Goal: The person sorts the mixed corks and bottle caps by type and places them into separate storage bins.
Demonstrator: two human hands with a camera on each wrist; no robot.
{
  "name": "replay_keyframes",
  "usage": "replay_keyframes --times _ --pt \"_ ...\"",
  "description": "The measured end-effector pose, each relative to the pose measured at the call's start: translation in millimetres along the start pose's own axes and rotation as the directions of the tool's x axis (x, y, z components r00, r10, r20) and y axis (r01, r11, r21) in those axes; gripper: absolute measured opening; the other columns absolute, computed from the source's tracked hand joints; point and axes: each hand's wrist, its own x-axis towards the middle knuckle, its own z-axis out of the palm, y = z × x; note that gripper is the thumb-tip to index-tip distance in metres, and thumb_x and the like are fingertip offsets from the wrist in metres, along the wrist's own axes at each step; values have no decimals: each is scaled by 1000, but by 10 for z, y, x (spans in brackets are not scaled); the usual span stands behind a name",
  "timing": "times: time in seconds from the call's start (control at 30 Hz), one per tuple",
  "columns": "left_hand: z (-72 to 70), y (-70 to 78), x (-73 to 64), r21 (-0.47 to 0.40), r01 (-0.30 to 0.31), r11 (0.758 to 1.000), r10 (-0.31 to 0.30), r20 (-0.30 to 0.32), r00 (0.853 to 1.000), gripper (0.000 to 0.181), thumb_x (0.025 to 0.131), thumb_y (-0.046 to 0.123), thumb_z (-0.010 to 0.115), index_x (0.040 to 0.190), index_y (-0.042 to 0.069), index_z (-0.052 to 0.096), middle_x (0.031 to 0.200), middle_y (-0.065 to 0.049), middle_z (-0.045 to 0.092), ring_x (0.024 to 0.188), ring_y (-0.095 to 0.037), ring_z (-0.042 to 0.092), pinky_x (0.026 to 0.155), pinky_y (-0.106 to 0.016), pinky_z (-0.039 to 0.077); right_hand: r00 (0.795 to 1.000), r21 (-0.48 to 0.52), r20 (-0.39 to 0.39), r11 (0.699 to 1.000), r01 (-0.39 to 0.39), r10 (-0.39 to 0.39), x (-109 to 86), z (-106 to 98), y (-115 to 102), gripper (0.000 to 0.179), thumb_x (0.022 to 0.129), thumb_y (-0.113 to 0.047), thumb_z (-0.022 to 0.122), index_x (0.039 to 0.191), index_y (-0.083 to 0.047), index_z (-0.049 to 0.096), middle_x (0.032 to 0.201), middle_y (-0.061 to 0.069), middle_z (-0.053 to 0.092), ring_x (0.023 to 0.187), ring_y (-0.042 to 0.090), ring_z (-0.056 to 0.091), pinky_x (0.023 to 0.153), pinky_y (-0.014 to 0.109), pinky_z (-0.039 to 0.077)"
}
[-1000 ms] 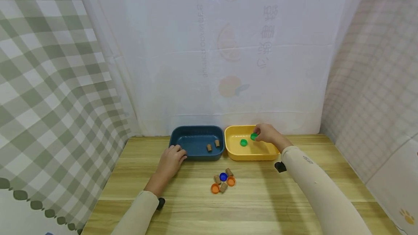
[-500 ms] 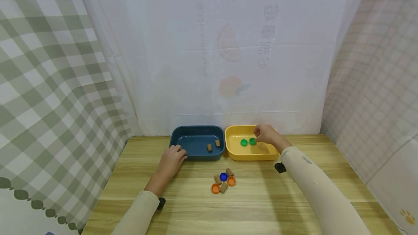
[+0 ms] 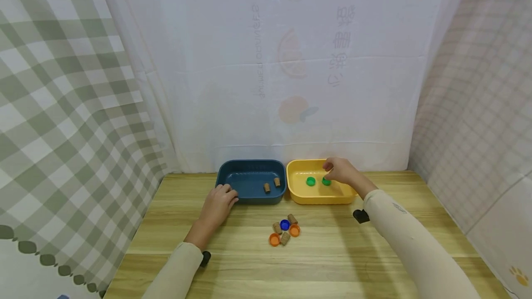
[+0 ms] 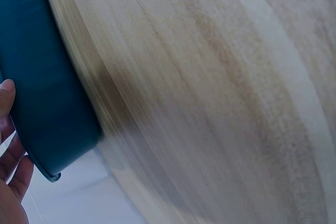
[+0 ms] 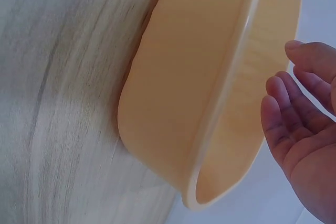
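Head: yellow tray on wooden table; cloth behind

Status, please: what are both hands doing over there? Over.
Left hand gripping blue tray. Right hand empty, over yellow tray. Two green caps inside yellow tray. Nothing visibly in the way.

Two trays, five corks, two green caps, three other caps

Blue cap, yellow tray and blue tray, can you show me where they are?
Blue cap (image 3: 284, 225): head view, its middle.
Yellow tray (image 3: 320, 200): head view, front wall.
Blue tray (image 3: 258, 201): head view, front wall.
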Motion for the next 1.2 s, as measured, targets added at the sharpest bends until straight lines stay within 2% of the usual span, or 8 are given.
replay_keyframes --times 0.37,0.57,0.93,1.2 --pt "-20 6 -3 -3 13 1000 -13 24 1000 10 85 15 85 88 15 76 84 0 61 74 -20 53 67 -34 47 992 102 -109 992 74 -63 -214 -4 -145 32 94 -8 74 122 5 66 126 28 66 104 34 68 86 43 59" --pt "-20 10 1 10 7 1000 -7 29 1000 9 86 17 84 88 15 76 84 0 61 74 -20 53 67 -34 47 982 142 -166 983 115 -91 -380 -2 -169 36 95 -14 75 126 1 65 129 26 65 109 37 68 87 47 59" --pt "-6 14 7 -3 24 1000 -24 29 999 9 86 16 84 88 16 75 84 0 62 74 -20 54 67 -35 47 975 241 -217 964 108 -54 -732 31 -237 41 97 -21 75 132 -3 62 134 22 62 118 39 65 89 44 60" --pt "-18 11 4 -3 32 999 -32 40 999 8 86 16 84 88 15 75 85 0 62 75 -20 54 68 -35 48 965 300 -258 944 136 -57 -954 135 -301 42 97 -21 75 133 -6 62 133 19 63 119 44 63 90 35 60"
